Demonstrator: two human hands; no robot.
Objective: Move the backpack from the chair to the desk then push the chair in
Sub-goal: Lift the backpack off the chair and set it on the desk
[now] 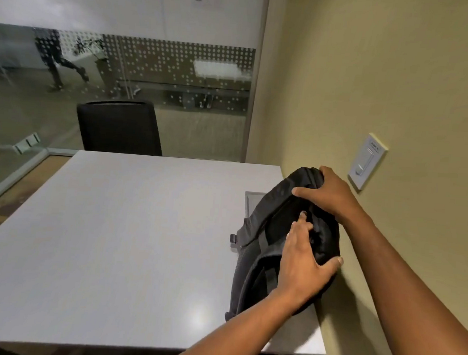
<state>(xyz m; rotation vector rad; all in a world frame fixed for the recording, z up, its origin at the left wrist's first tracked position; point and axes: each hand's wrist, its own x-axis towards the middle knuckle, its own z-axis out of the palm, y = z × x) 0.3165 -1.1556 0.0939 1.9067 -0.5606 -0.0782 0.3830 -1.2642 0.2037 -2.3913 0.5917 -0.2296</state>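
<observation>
Settling the backpack (pixel 276 230) on the desk (pixel 112 238) beside the wall, both hands grip it: the left hand (pixel 301 268) with fingers wrapped over its middle, the right hand (pixel 328 195) clasping its top. Better to let go only once it sits stable, away from the edge.

the wall plate (pixel 367 161) bears small print, too blurred to read.

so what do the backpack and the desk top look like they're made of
Backpack: looks like black woven fabric, probably nylon or polyester, matte; it creases and sags under both hands, with webbing straps and a mesh-like panel low down.
Desk: a hard, smooth pale grey top, likely laminate, with a faint grain and a soft glare spot near the front edge. The core cannot be told.
</observation>
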